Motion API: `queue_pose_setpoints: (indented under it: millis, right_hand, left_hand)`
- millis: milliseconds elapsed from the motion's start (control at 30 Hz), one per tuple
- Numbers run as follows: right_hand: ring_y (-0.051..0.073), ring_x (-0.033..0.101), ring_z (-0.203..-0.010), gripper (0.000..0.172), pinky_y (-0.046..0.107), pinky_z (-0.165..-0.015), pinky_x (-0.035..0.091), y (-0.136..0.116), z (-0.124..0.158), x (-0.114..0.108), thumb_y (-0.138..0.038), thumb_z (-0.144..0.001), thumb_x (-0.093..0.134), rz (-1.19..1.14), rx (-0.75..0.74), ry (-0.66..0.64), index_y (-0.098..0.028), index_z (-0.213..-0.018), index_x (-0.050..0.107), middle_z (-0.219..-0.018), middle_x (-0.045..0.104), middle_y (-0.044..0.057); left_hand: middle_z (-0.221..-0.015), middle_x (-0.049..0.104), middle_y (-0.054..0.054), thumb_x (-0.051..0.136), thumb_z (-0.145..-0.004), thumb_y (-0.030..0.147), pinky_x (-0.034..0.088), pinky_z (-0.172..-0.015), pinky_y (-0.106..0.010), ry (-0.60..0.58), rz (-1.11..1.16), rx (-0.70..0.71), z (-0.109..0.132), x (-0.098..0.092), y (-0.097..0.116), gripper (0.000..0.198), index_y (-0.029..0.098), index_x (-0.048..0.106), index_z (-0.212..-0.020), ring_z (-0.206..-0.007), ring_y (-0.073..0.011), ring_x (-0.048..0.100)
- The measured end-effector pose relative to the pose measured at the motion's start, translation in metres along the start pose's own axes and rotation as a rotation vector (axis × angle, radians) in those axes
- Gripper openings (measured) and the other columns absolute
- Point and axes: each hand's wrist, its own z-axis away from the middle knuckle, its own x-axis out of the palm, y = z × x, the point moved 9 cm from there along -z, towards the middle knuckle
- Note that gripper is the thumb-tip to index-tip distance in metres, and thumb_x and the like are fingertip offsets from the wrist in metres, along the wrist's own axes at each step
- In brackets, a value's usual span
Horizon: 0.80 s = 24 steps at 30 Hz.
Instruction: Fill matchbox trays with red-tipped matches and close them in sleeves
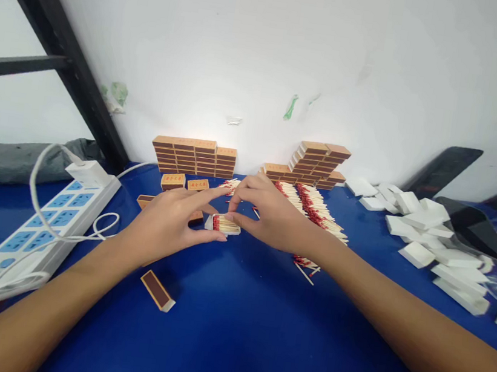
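On the blue table [233, 330] we pinch the full match tray [225, 224] between left hand [171, 218] and right hand [272, 216], best kept level.

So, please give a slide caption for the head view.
Left hand and right hand hold a white cardboard tray of red-tipped matches on a blue table.

Two loose matchboxes [173, 180] lying just in front of the left matchbox stack [193, 157] carry red printed characters, too small to read. No other marking is legible.
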Motion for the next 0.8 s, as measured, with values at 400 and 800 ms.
queue_pose_setpoints:
  millis: [400,800]
  right_hand:
    - [0.028,0.056,-0.117,0.01,0.046,-0.102,0.048,-0.0043,0.0014,-0.0011,-0.025,-0.096,0.078,0.019,-0.064,0.01,-0.022,-0.087,0.076,-0.11,0.065,0.009]
    - [0.027,0.054,-0.108,0.021,0.041,-0.093,0.045,-0.0065,0.0025,0.0044,-0.027,-0.097,0.078,0.057,-0.062,0.004,-0.02,-0.079,0.071,-0.102,0.065,0.009]
  left_hand:
    - [-0.109,0.085,0.002,0.086,-0.088,0.054,0.057,-0.083,-0.034,-0.019,0.026,0.005,-0.0017,-0.0005,0.0044,0.082,0.032,0.051,-0.159,-0.102,-0.0252,0.08]
    - [-0.11,0.085,0.002,0.085,-0.09,0.053,0.058,-0.084,-0.035,0.002,0.011,0.049,-0.0009,-0.0025,0.0087,0.079,0.029,0.053,-0.158,-0.101,-0.0238,0.08]
